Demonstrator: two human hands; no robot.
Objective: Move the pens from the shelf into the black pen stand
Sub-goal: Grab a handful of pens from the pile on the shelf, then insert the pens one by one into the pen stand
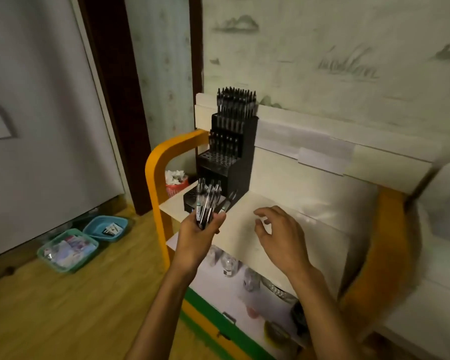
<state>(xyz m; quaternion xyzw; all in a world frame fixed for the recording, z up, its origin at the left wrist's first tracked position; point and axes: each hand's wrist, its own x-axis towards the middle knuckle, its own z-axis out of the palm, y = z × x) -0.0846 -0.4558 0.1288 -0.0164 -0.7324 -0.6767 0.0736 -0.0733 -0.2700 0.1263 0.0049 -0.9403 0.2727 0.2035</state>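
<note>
A black stepped pen stand (pixel 240 154) sits at the left end of the pale shelf (pixel 291 219). Its upper tiers are full of dark pens; the lower tiers show bare holes. My left hand (pixel 196 235) grips a bundle of several clear-barrelled pens (pixel 205 201), tips up, just in front of the stand's lowest tier. My right hand (pixel 281 235) hovers over the shelf to the right, fingers loosely curled and holding nothing.
An orange frame (pixel 153 172) edges the shelf unit on the left. A red basket (pixel 177 185) sits behind it. Two teal baskets (pixel 89 240) lie on the wooden floor at left. A lower shelf holds glassware (pixel 229 263). The wall stands close behind.
</note>
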